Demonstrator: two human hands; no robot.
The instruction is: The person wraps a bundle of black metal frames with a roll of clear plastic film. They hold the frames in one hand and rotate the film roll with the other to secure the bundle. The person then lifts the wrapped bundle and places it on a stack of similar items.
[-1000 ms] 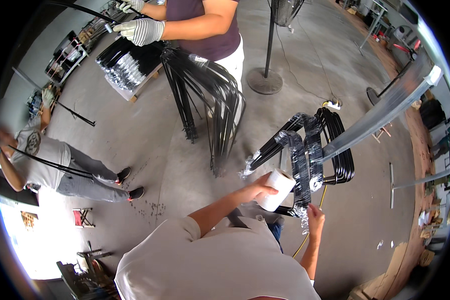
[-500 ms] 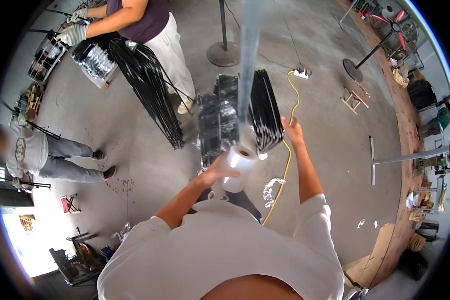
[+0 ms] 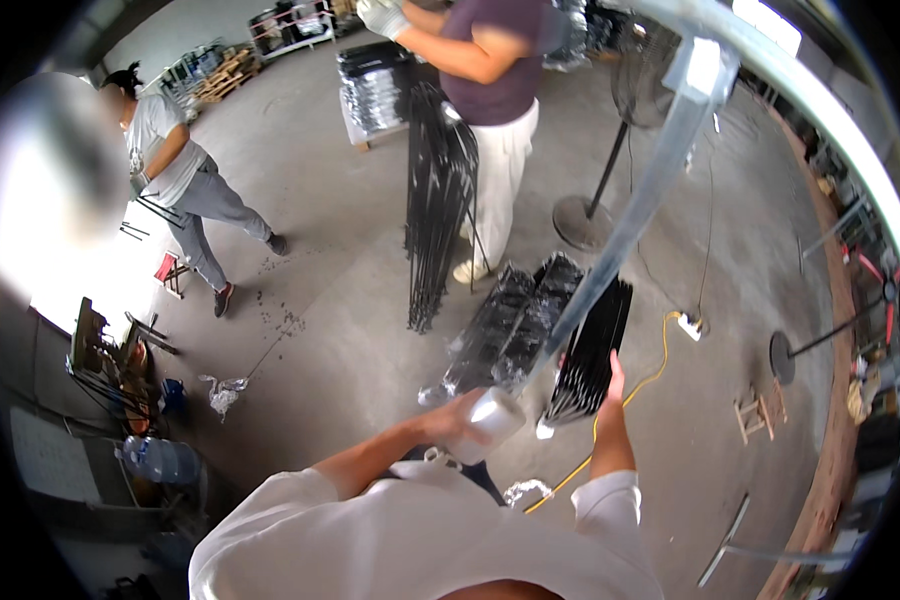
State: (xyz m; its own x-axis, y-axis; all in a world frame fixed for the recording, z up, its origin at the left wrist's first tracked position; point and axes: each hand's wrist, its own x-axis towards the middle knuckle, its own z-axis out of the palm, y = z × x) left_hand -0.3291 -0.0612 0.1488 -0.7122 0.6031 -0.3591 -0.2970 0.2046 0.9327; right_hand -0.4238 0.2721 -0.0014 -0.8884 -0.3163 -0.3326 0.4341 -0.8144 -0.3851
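My left hand (image 3: 457, 421) is wrapped round a roll of clear stretch film (image 3: 493, 428), held low in front of my body. Just to its right, my right hand (image 3: 611, 388) grips the right side of a bundle of thin black rods (image 3: 592, 350), its thumb and fingers lying along the side. Left of that bundle lie film-wrapped black bundles (image 3: 515, 315), shiny and side by side. A grey metal bar (image 3: 625, 222) slants across the view and hides part of the rods and of the wrapped bundles.
A person in a purple shirt (image 3: 490, 55) stands ahead beside hanging black rods (image 3: 432, 210). Another person (image 3: 185, 180) is at left. A yellow cable (image 3: 653, 375) runs from a white power strip (image 3: 689, 326). A fan stand (image 3: 585, 222) and a small wooden stool (image 3: 760, 410) stand farther off.
My view has swung left and up, so the scene sits lower and farther right. The film roll has tipped over to the right in my left hand. My right hand remains at the black rods.
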